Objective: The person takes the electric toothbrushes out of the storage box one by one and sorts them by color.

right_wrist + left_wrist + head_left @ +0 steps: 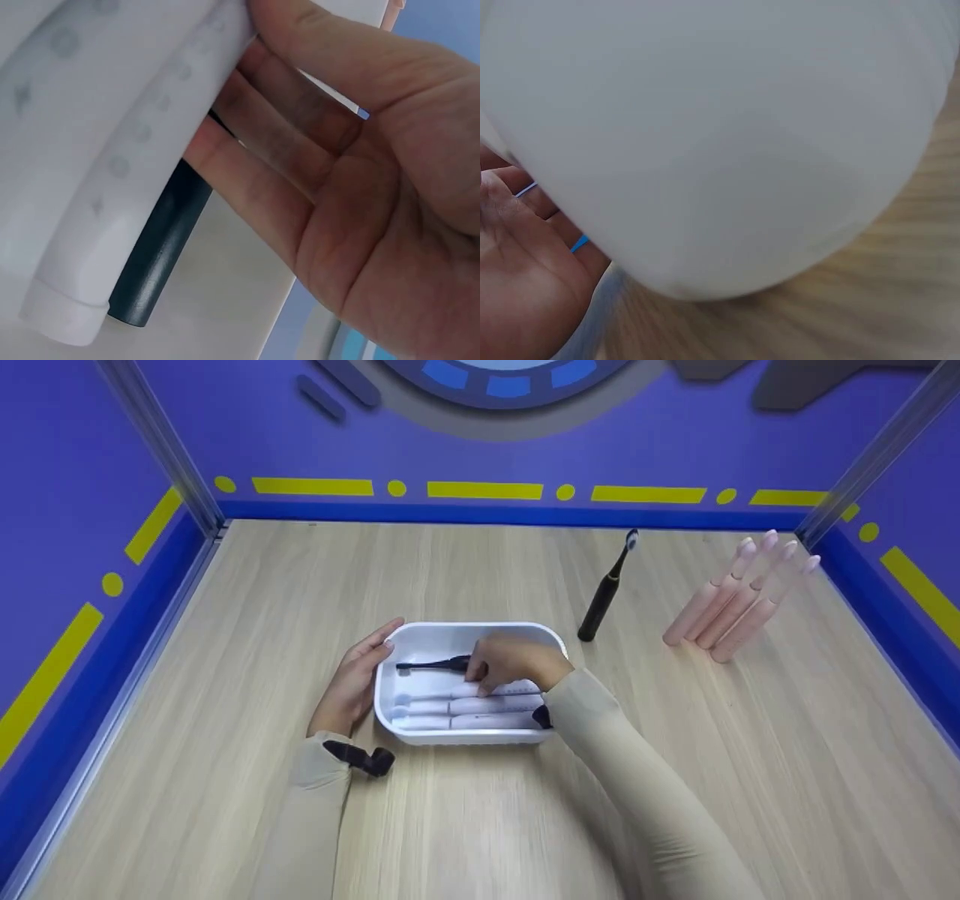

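A white plastic bin (463, 739) sits on the table. My left hand (352, 682) holds it by its left side, thumb at the rim and fingers along the outer wall (727, 150). Three white electric toothbrushes (487, 705) lie side by side in the bin, with a black electric toothbrush (435, 664) beyond them. Reaching in from the right, my right hand (514, 660) pinches the farthest white toothbrush (127, 172). Its fingers pass between that brush and the black handle (161, 247); the fingertips are partly hidden.
Right of the bin, another black electric toothbrush (600, 604) stands upright on the table. Farther right, several pink electric toothbrushes (724, 615) stand upright in a cluster. Blue-purple panels (480, 457) enclose the table at the back and sides.
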Motion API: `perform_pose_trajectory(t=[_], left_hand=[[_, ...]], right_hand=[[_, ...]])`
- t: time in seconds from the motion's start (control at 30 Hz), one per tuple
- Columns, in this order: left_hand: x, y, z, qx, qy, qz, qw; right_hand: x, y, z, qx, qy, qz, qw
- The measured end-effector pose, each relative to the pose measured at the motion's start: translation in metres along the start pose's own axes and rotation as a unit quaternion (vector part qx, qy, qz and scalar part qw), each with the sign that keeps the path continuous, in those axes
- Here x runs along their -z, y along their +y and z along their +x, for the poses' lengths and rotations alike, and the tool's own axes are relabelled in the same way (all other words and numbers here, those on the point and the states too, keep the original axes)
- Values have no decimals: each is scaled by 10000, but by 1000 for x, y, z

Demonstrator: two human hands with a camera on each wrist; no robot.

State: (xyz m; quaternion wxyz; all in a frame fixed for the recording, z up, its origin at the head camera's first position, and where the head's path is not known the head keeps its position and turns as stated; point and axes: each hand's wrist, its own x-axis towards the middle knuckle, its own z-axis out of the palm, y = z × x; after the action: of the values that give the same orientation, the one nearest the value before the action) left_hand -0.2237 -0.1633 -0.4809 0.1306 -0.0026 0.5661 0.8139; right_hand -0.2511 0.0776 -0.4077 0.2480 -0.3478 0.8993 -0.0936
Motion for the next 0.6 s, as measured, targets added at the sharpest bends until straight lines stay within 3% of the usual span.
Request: perform_pose_trajectory(t=[0.33, 0.6], left_hand=[[-1, 0, 0, -30, 42, -44, 10000], [-1, 0, 1, -53, 41, -11, 10000]], right_hand=[[-1, 1, 2, 129, -26, -177, 9998], [-4, 3, 3, 264, -199, 202, 9992]])
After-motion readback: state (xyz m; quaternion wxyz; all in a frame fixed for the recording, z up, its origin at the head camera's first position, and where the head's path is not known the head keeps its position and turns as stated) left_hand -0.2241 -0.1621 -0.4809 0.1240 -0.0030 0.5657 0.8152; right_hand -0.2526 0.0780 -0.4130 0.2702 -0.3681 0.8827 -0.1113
